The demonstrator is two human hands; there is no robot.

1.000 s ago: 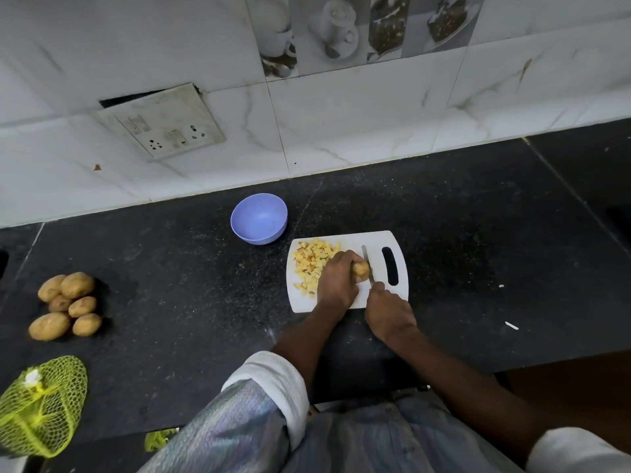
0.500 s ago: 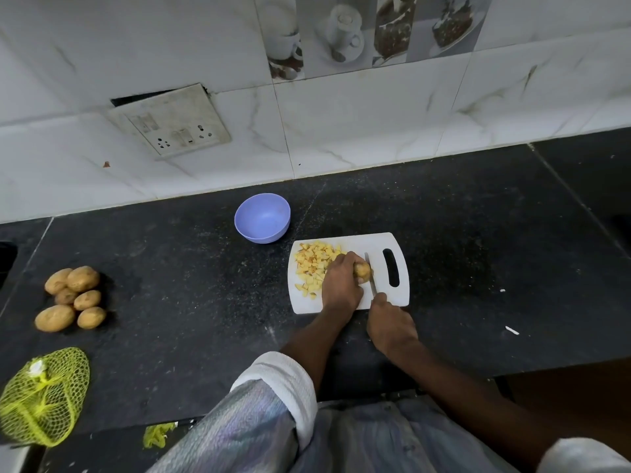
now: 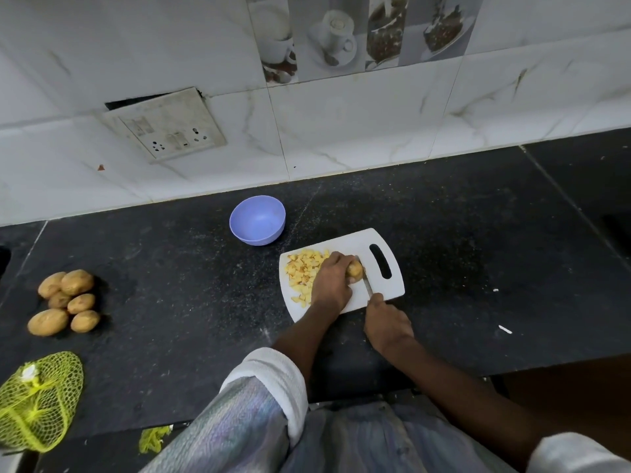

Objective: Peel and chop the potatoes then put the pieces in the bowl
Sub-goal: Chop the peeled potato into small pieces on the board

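On the dark table, near its front edge, lies a white cutting board. At the left edge sits a pile of whole potatoes, well apart from the board. A purple bowl stands behind the board, toward the back edge. The left hand curls over a potato on the board, beside chopped pieces. The right hand grips a knife, blade against the potato. No writing is readable.
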